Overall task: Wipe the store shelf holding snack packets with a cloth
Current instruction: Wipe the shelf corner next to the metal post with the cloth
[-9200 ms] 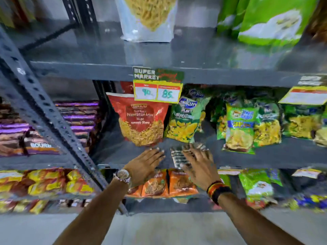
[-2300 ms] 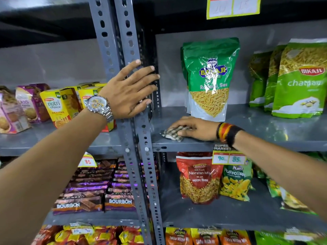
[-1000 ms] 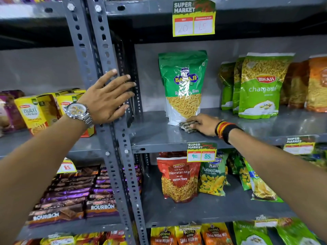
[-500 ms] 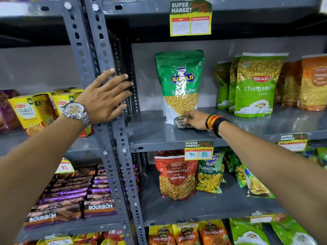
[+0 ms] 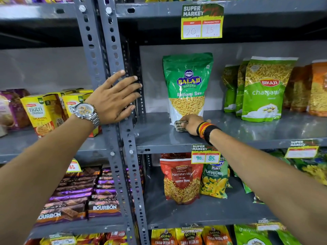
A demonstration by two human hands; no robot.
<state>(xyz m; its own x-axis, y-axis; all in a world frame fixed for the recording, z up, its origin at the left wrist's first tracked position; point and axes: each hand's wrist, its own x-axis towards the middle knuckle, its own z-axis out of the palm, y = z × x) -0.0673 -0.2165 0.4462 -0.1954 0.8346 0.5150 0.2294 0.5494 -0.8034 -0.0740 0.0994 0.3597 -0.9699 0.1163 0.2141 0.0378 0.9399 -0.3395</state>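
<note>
Wiping seems partway: the right hand (image 5: 192, 123), fingers curled on the cloth (image 5: 179, 125), rubs the shelf (image 5: 159, 137) near the green packet (image 5: 187, 85); rightward stretch likely remains. Left hand (image 5: 115, 99), fingers spread, rests on the post (image 5: 106, 55).

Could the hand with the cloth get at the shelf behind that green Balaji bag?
Probably not directly: the right hand and cloth sit at the base of the upright Balaji bag, which blocks the back.

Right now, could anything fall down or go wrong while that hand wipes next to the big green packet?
Maybe. The right hand presses the cloth right at the foot of the green packet, which stands upright on the shelf; a push could tip it over. The wiping may also skip the spot under the packet. The left hand leans flat on the post, whose edges might scrape the fingers.
</note>
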